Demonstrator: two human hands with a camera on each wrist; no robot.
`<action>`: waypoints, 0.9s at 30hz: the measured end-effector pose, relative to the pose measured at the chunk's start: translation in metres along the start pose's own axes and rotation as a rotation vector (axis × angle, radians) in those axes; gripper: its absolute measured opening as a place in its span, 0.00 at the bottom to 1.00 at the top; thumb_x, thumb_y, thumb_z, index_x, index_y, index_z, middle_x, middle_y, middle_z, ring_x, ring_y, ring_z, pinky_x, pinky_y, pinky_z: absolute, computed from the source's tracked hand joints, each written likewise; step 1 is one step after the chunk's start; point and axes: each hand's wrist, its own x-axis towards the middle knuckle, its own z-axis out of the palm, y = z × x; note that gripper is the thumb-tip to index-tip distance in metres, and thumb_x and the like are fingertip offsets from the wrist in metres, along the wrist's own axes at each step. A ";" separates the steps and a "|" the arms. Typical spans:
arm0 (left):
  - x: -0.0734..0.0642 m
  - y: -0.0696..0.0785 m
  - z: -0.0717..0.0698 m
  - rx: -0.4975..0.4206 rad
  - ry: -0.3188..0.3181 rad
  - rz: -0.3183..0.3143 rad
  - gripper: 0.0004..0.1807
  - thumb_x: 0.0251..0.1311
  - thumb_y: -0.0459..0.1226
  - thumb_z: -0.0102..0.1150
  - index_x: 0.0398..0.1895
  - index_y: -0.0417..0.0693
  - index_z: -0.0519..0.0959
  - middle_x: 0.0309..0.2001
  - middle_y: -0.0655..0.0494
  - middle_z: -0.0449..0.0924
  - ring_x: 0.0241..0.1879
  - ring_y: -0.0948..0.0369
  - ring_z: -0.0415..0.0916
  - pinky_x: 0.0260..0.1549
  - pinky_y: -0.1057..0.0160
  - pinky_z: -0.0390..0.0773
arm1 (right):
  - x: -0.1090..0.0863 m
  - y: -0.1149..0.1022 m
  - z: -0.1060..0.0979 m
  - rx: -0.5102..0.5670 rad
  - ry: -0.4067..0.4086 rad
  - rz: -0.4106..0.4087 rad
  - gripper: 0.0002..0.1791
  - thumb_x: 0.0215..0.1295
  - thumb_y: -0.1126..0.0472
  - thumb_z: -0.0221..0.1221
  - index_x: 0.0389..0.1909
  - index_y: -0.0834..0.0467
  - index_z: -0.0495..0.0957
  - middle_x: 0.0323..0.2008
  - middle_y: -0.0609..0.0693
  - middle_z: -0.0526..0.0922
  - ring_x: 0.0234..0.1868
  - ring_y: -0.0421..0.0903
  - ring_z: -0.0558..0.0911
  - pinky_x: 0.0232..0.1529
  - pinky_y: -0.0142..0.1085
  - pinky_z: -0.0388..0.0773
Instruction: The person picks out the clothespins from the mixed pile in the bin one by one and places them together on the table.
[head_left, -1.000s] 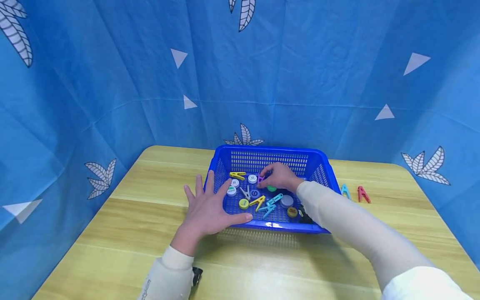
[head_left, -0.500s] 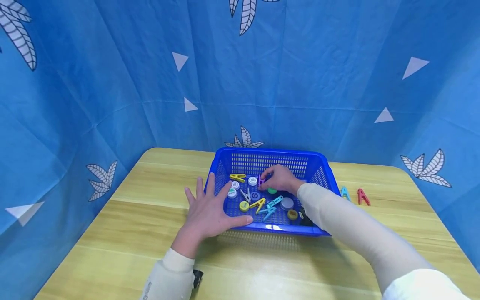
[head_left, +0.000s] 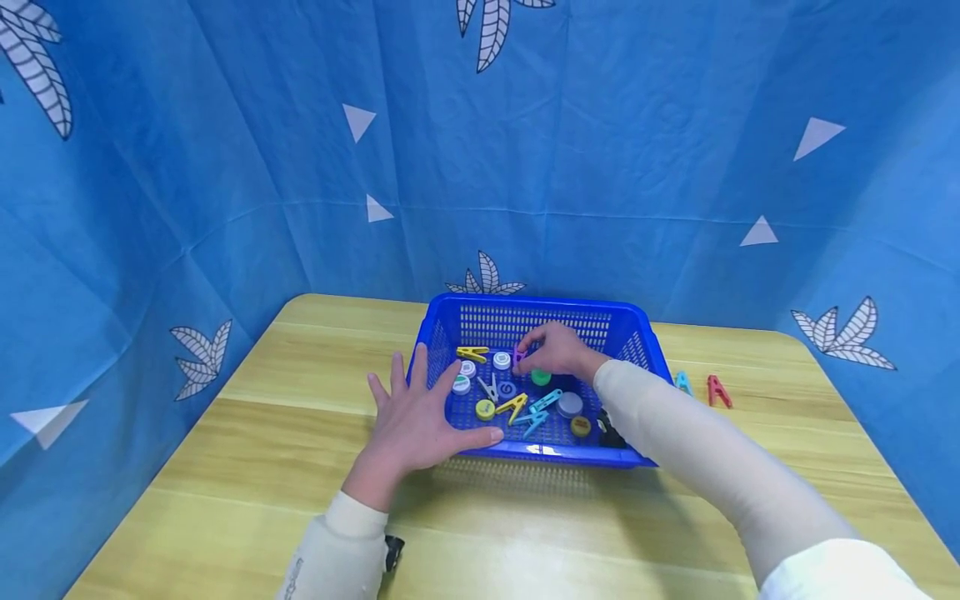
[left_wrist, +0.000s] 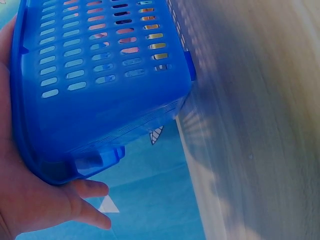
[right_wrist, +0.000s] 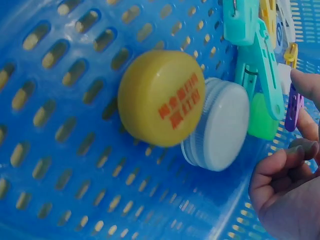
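Note:
A blue plastic basket (head_left: 536,451) holds several bottle caps and clothespins. My right hand (head_left: 558,350) reaches into it and pinches a purple clothespin (right_wrist: 293,111) between thumb and finger, the other fingers curled. Just below that hand lies a green cap (head_left: 541,377). My left hand (head_left: 416,421) rests with spread, straight fingers on the basket's front-left corner, and in the left wrist view it lies against the rim. Around the basket floor are yellow clothespins (head_left: 513,407), light-blue clothespins (head_left: 545,401), a white-grey clothespin (head_left: 488,387) and white caps (head_left: 502,361).
A gold cap with red lettering (right_wrist: 161,99) and a clear ridged cap (right_wrist: 222,125) lie in the basket's right part. Something black (head_left: 611,432) is in its front-right corner. Outside, on the wooden table (head_left: 247,450), lie a light-blue clothespin (head_left: 683,383) and a red clothespin (head_left: 717,391).
My right hand has lifted slightly, keeping the purple clothespin at its fingertips; more of the green cap shows below it. The left hand stays on the basket's corner.

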 end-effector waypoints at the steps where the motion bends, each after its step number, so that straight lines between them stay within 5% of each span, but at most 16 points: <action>1: 0.000 0.000 0.000 0.000 -0.002 -0.002 0.68 0.33 0.86 0.45 0.78 0.59 0.60 0.79 0.39 0.33 0.73 0.33 0.21 0.60 0.26 0.22 | -0.001 0.000 -0.001 0.001 0.006 -0.003 0.18 0.45 0.53 0.79 0.37 0.52 0.88 0.45 0.50 0.82 0.42 0.49 0.78 0.44 0.41 0.76; 27: 0.001 0.002 0.000 0.002 -0.019 -0.010 0.68 0.33 0.86 0.46 0.78 0.59 0.59 0.79 0.39 0.32 0.73 0.32 0.21 0.60 0.26 0.21 | -0.012 -0.007 -0.042 0.095 0.082 -0.021 0.19 0.50 0.52 0.77 0.42 0.53 0.87 0.48 0.51 0.80 0.46 0.52 0.75 0.47 0.45 0.75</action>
